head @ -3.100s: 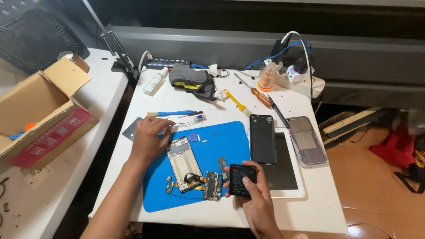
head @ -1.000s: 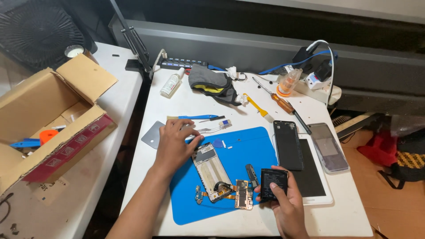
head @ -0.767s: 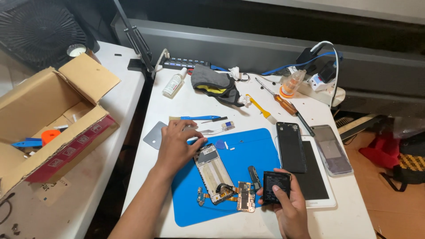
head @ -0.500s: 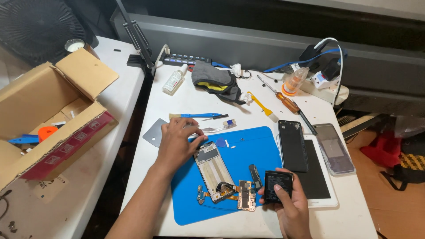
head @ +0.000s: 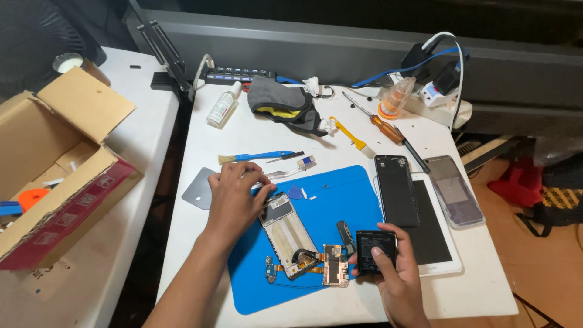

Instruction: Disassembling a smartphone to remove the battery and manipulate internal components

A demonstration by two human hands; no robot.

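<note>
Still both hands in place — right hand around black battery, unchanged.

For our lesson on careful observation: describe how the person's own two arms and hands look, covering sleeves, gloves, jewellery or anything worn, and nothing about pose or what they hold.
Both arms are bare as far as the picture shows: no sleeve reaches either forearm. The left hand and the right hand wear no gloves. No ring, watch, wristband or bracelet shows on either wrist or on the visible fingers. Fingernails look short and unpainted.
</note>
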